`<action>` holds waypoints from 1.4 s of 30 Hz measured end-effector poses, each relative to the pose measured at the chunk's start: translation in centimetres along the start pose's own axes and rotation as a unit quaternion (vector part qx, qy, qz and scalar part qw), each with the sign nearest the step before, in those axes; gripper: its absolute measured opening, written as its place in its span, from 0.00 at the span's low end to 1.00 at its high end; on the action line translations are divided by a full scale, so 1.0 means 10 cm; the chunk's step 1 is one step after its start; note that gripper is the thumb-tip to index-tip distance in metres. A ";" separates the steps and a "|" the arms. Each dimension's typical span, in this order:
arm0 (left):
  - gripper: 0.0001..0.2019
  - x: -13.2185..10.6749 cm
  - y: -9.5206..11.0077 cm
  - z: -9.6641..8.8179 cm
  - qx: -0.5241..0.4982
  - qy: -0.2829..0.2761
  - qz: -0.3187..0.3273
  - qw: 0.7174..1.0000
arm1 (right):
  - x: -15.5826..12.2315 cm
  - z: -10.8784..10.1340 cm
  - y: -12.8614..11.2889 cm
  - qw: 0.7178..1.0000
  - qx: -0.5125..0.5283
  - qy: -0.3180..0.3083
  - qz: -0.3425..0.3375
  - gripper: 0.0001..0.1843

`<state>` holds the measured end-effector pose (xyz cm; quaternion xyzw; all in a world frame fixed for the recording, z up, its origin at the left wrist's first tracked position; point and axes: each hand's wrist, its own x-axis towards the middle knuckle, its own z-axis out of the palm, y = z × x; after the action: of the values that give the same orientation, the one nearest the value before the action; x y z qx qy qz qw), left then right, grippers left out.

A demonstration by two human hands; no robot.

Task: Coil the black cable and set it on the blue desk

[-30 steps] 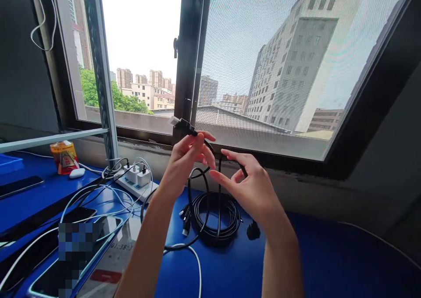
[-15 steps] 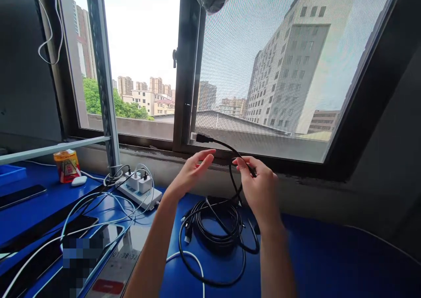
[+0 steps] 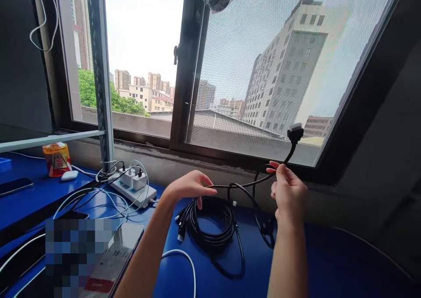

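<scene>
A black cable (image 3: 245, 185) stretches between my two hands. My right hand (image 3: 289, 190) pinches it just below its plug, between thumb and fingertips. The plug (image 3: 295, 133), black with a pale end, points up in front of the window. My left hand (image 3: 190, 187) has its thumb and index finger around the cable's other stretch, with the lower fingers hanging loose. Below the hands, a coiled black cable (image 3: 213, 236) lies on the blue table, with several plug ends showing. Another black loop and plug (image 3: 266, 228) hang under my right hand.
On the left stand a white power strip (image 3: 131, 188) with chargers, an orange-red tub (image 3: 57, 160) and a white case (image 3: 69, 175). Phones (image 3: 121, 250) and pale cords lie at the front left. A metal upright (image 3: 100, 79) and the window sill (image 3: 158, 155) bound the back.
My right hand has moved right with the plug, which now points up rather than left. My left hand has come down and closed loosely around the cable. The loops have shifted.
</scene>
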<state>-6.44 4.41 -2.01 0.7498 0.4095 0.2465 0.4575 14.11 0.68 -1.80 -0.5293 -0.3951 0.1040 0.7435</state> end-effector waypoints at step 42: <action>0.15 -0.34 0.41 -0.08 -0.358 0.363 0.271 0.816 | -0.13 -0.32 -0.31 0.999 -0.015 0.027 0.015 0.23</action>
<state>-7.30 0.95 2.00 0.4699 0.2089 0.7442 0.4264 14.66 -3.56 -0.10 -0.5490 -0.3683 0.0943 0.7444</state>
